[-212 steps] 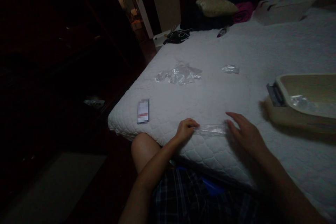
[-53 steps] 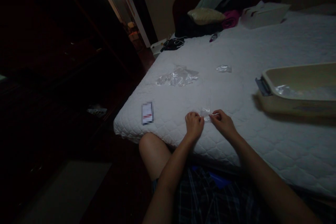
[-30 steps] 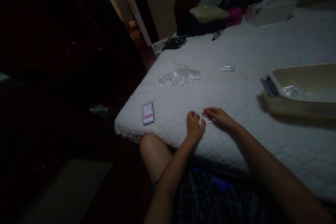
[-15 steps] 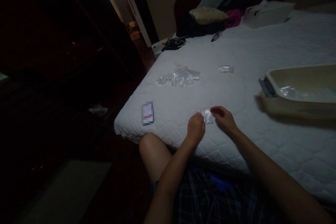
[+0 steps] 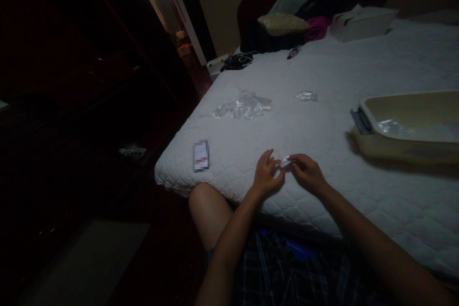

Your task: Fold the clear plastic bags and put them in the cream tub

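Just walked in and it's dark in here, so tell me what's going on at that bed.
A person sits at the edge of the white quilted mattress. The left hand and right hand pinch a small piece of clear plastic between them, just above the mattress. More crumpled clear plastic lies farther up the bed, a small card near the corner, and a beige bin to the right.

White quilted bed point(image 5: 322, 119) — plastic scraps point(image 5: 244, 106), tub point(image 5: 409, 126), card point(image 5: 201, 155).

We can read no text anywhere; the small card point(image 5: 201, 156) lying near the corner of the bed point(image 5: 358, 76) is blurred, its print unreadable.
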`<action>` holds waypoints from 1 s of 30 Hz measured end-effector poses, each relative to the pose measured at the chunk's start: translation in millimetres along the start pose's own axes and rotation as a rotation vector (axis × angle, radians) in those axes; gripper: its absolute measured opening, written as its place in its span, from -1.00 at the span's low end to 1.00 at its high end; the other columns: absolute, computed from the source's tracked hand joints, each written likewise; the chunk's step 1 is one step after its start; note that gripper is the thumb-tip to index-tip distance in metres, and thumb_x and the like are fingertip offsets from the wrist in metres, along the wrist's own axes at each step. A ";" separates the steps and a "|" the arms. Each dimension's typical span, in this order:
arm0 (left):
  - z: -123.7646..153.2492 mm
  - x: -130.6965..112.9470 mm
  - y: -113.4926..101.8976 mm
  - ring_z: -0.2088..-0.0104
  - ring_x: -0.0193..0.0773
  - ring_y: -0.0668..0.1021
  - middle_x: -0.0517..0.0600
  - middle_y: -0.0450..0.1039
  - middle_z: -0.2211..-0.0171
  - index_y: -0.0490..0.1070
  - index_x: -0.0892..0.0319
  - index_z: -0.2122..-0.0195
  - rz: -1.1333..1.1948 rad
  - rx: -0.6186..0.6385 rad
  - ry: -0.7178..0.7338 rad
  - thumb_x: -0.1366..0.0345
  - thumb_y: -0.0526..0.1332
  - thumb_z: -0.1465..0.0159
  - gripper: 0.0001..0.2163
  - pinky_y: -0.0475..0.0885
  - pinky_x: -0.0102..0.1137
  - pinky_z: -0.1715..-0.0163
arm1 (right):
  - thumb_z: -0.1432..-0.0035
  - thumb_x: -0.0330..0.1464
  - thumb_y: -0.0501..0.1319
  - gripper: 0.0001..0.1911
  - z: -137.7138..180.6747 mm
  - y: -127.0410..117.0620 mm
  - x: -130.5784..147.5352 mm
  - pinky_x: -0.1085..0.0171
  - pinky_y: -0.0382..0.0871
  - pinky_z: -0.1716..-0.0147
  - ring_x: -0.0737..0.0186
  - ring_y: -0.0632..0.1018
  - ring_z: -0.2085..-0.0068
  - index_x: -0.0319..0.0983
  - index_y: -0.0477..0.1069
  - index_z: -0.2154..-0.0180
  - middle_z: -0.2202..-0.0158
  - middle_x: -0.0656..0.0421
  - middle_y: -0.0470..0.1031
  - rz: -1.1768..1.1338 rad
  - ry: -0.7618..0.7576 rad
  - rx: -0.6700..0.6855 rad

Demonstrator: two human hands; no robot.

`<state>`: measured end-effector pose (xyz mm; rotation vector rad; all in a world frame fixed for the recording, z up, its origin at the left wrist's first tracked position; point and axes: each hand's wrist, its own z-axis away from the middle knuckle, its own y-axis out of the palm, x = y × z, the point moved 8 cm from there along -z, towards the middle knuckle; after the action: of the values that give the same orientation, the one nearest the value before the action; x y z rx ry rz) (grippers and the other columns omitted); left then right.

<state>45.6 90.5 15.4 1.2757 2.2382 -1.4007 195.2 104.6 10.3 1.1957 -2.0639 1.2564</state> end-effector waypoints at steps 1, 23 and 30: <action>-0.5 -1.3 0.5 -0.21 -0.05 0.22 0.11 0.19 -0.18 0.41 0.13 0.12 0.043 0.008 0.012 0.27 0.31 -0.07 -0.67 0.24 -0.09 -0.14 | -0.09 -0.31 0.13 -0.79 0.2 -0.9 -3.7 0.10 0.42 0.21 0.13 0.54 0.25 -0.22 0.46 0.26 0.28 0.08 0.54 -0.048 0.060 -0.009; -5.7 28.1 27.1 0.49 -0.43 0.40 -0.13 0.34 0.55 0.34 0.22 0.51 0.997 -0.002 -0.634 0.09 0.40 0.10 -0.67 0.29 -0.50 0.41 | 0.04 -0.04 0.23 -0.61 -1.3 9.9 -11.7 0.17 0.37 0.21 0.15 0.51 0.27 -0.24 0.45 0.34 0.33 0.10 0.52 -0.508 0.402 0.057; -0.9 31.6 29.9 0.51 -0.41 0.43 -0.11 0.39 0.56 0.37 0.22 0.53 0.881 -0.013 -0.711 0.14 0.41 0.14 -0.69 0.31 -0.51 0.46 | -0.03 -0.10 0.19 -0.67 2.0 13.3 -9.1 0.23 0.34 0.34 0.22 0.47 0.36 -0.26 0.42 0.38 0.41 0.15 0.48 -0.504 0.432 0.056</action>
<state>49.4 114.0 -21.0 1.2372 1.0150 -1.1826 188.9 109.7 -3.7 1.2344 -1.3229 1.1954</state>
